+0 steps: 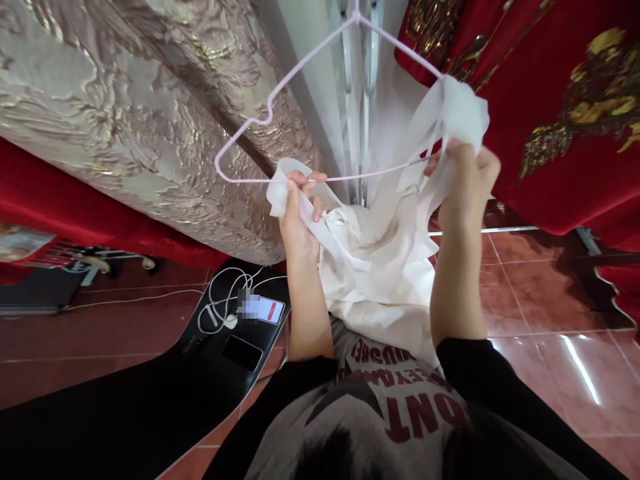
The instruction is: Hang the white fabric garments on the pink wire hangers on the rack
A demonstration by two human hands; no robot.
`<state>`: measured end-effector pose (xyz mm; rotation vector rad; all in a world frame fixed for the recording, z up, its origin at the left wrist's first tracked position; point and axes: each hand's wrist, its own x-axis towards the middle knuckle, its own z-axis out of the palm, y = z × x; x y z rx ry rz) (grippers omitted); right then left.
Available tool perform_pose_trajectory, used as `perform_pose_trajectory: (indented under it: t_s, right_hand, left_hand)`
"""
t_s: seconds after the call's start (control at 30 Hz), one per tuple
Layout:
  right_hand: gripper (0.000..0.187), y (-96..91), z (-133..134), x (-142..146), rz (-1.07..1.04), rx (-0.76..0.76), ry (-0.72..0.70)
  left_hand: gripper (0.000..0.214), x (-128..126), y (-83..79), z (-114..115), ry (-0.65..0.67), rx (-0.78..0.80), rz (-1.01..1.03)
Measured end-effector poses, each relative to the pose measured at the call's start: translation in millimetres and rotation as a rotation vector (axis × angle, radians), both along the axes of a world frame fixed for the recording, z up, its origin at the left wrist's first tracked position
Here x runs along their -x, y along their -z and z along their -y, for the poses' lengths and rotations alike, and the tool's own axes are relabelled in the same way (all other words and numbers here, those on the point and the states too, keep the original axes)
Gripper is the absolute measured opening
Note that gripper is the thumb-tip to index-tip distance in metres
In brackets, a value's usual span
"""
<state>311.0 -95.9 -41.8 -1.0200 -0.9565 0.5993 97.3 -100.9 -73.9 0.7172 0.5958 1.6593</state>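
A pale pink wire hanger [260, 120] hangs in front of me from a metal rail above. A white garment [380, 260] droops from it down to my chest. My left hand [299, 207] is closed on a fold of the white cloth at the hanger's bottom bar. My right hand [465, 180] is closed on another bunch of the same cloth at the hanger's right shoulder, where the fabric is gathered over the wire.
A gold-beige brocade garment [125, 113] hangs to the left, and red embroidered garments [565, 100] to the right. Below left, a black surface [165, 393] carries two phones and a white cable [225, 303]. The floor is glossy red tile [550, 313].
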Motion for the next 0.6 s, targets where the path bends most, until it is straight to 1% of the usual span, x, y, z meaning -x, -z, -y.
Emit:
perform_pose_trajectory:
  t_s: [0.07, 0.1, 0.13, 0.17, 0.2, 0.23, 0.27, 0.33, 0.4, 0.47, 0.5, 0.53, 0.6]
  right_hand:
    - [0.015, -25.8, -5.0, -12.0, -0.059, -0.034, -0.114]
    - [0.015, -38.1, -8.5, -21.6, -0.06, -0.047, -0.162]
    - [0.02, -48.5, -12.4, -33.5, -0.051, -0.052, -0.212]
    - [0.027, -56.0, -16.6, -47.2, -0.055, -0.05, -0.238]
    - [0.033, -59.7, -20.5, -61.7, -0.053, 0.001, -0.265]
    - [0.038, -59.0, -23.9, -75.6, -0.086, 0.026, -0.244]
    - [0.041, -54.0, -26.4, -87.4, -0.139, 0.026, -0.199]
    - [0.044, -33.3, -27.9, -99.2, -0.227, -0.049, -0.073]
    - [0.042, -5.0, -25.2, -90.2, -0.194, -0.183, 0.05]
    - [0.036, 21.2, -20.0, -62.3, -0.073, -0.322, 0.107]
    - [0.034, 31.4, -17.3, -44.4, -0.031, -0.392, 0.093]
    - [0.038, 39.2, -15.1, -26.2, -0.013, -0.431, 0.064]
    - [0.043, 48.2, -12.9, 4.9, 0.132, -0.409, -0.004]
  left_hand:
    - [0.033, -0.8, 1.1, -0.5, -0.005, -0.029, 0.013]
    - [0.033, -1.2, 1.5, -0.5, -0.009, -0.038, 0.021]
    - [0.032, -1.7, 1.8, -0.4, -0.013, -0.041, 0.024]
    - [0.032, -2.1, 1.8, -0.2, -0.023, -0.037, 0.019]
    - [0.032, -2.5, 1.6, 0.1, -0.037, -0.025, 0.006]
    - [0.032, -2.8, 1.3, 0.3, -0.052, -0.012, -0.012]
    - [0.033, -3.0, 1.1, 0.3, -0.064, 0.0, -0.028]
    - [0.033, -3.5, 1.0, -0.4, -0.08, 0.01, -0.035]
    - [0.032, -4.7, 2.4, -2.5, -0.077, -0.01, -0.011]
    - [0.032, -7.3, 5.2, -5.4, -0.068, -0.043, 0.013]
    - [0.033, -9.1, 6.9, -6.8, -0.061, -0.052, 0.021]
    - [0.033, -11.0, 8.6, -7.8, -0.056, -0.049, 0.025]
    - [0.032, -14.2, 11.6, -8.5, -0.057, -0.024, 0.017]
